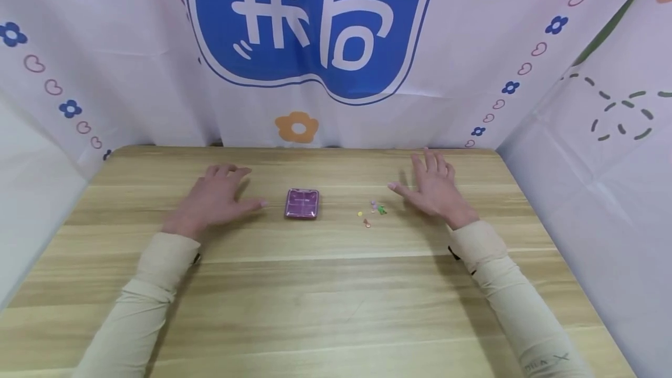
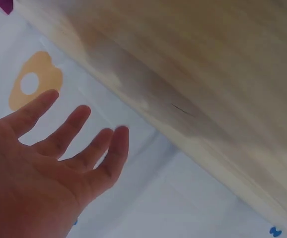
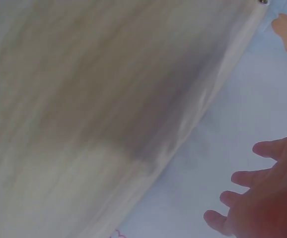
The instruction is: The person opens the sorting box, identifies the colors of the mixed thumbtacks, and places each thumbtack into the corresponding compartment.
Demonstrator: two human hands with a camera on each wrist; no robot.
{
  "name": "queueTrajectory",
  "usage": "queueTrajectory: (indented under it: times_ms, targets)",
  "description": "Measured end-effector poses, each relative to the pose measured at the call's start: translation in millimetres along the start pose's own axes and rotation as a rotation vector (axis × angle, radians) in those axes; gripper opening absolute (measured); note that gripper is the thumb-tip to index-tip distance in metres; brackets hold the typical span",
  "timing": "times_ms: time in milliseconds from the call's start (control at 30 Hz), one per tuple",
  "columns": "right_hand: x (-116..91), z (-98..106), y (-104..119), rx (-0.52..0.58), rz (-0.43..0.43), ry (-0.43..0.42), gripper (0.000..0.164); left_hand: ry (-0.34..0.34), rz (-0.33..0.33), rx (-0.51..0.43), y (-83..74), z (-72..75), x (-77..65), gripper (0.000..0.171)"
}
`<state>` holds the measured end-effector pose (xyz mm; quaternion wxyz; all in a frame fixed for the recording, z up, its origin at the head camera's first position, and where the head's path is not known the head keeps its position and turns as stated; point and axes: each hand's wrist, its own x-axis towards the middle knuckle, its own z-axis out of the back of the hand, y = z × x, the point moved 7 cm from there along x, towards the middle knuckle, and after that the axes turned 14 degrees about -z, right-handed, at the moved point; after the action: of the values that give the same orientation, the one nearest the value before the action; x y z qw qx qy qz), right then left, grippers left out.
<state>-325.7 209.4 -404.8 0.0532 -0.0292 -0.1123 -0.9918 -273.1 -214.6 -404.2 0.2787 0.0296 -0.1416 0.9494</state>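
On the wooden table [image 1: 294, 308] lies a small square purple case [image 1: 301, 203] with a clear, divided-looking top. To its left is my left hand [image 1: 212, 200], fingers spread and holding nothing; the left wrist view shows the same hand [image 2: 49, 158] with its fingers apart. My right hand [image 1: 433, 188] is spread too, nothing in its grasp, to the right of several tiny coloured pieces. Among these are a green piece [image 1: 382, 210], a yellow one [image 1: 360, 214], a purple one [image 1: 374, 203] and a reddish one [image 1: 366, 223]. They are too small to identify.
A white cloth with a blue emblem [image 1: 315, 22] hangs behind the table's far edge. More printed cloth [image 1: 604, 150] rises along the right side, and a pale cloth [image 1: 37, 191] along the left. An orange flower print [image 1: 297, 127] is just above the far edge.
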Motion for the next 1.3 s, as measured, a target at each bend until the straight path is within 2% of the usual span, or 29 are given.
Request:
queueTrajectory:
  times_ms: [200,367,667,933,1100,1300]
  targets:
    - [-1,-1,12,0.020,0.017,0.001,0.102,0.049,-0.054,-0.095,-15.2,-10.6,7.5,0.081]
    - [-1,-3,17,0.032,0.026,0.008,0.100,0.063,-0.077,-0.118,-26.2,-18.4,14.9,0.086]
    - [1,-7,26,0.049,0.043,0.014,0.098,0.077,-0.109,-0.173,-46.0,-21.7,27.0,0.095]
    - [-1,-8,46,0.093,0.094,0.000,0.096,0.101,-0.143,-0.139,-59.9,-27.7,43.1,0.096]
    - [-3,-9,54,0.091,0.102,-0.007,0.098,0.079,-0.149,-0.105,-63.8,-31.4,50.4,0.094]
    - [-5,-5,62,0.129,0.116,-0.030,0.095,0.095,-0.144,-0.121,-67.1,-36.2,54.7,0.094]
